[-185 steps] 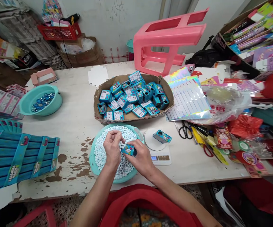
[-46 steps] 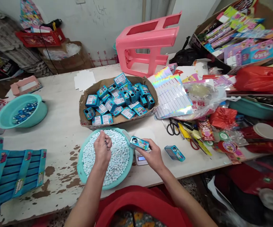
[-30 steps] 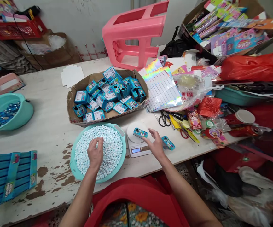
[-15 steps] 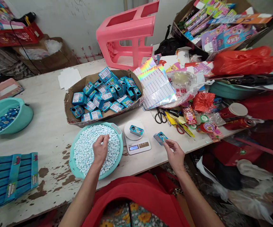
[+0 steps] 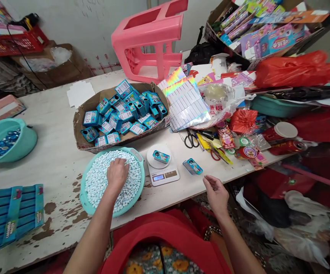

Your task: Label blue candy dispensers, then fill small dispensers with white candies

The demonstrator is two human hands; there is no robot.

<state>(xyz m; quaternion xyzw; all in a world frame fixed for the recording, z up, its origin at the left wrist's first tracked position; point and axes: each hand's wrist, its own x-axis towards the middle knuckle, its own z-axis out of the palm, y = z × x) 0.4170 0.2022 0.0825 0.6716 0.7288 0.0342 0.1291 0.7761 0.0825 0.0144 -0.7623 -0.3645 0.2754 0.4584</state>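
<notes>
My left hand (image 5: 117, 175) rests on the small white candies (image 5: 96, 186) that fill a turquoise basin (image 5: 82, 198). Its fingers are curled down among them, and the fingertips are hidden. To the right, a white digital scale (image 5: 166, 177) carries a small blue candy box (image 5: 161, 156) with a dark round window. A second small blue box (image 5: 193, 166) lies on the table right of the scale. Just past its lower right corner, my right hand (image 5: 216, 192) hovers at the table edge, fingers apart and nothing in them.
Behind the basin stands a cardboard tray (image 5: 80, 142) of many blue boxes. Shiny label sheets (image 5: 190, 104), black scissors (image 5: 191, 139) and a pink stool (image 5: 160, 45) are beyond. A turquoise tub (image 5: 24, 142) with blue-wrapped pieces and blue display cartons (image 5: 13, 213) are at left.
My right hand has let go of the second blue box and drawn back toward the table edge. My left hand has gone from a pinch above the candies down onto them.
</notes>
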